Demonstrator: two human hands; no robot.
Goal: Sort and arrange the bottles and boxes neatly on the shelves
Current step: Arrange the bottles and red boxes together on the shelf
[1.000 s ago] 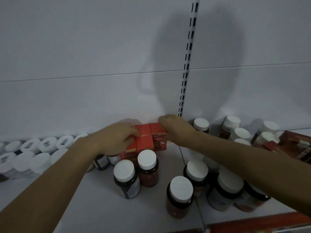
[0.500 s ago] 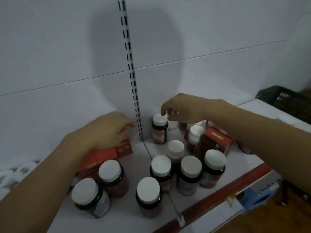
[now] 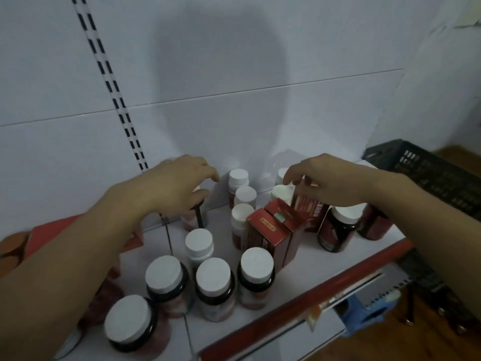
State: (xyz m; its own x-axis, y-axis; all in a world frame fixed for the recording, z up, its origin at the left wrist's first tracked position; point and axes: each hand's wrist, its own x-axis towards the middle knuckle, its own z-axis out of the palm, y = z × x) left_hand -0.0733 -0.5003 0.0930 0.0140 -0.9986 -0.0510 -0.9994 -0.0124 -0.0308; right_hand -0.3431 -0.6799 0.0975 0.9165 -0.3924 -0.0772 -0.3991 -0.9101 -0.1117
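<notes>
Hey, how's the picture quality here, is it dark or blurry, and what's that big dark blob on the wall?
All from the head view: dim overall, colours muted; the blob is a soft shadow cast on the white back panel; the right hand and the red box at its fingers are smeared by motion; the slotted upright leans, likely from the tilted wide-angle camera.

Hides most of the dark round bottle (image 3: 198,218) under the left hand (image 3: 179,186); blurs print on the red cardboard box (image 3: 269,231).

Left hand (image 3: 179,185), right hand (image 3: 328,181), outstretched palm-down
</notes>
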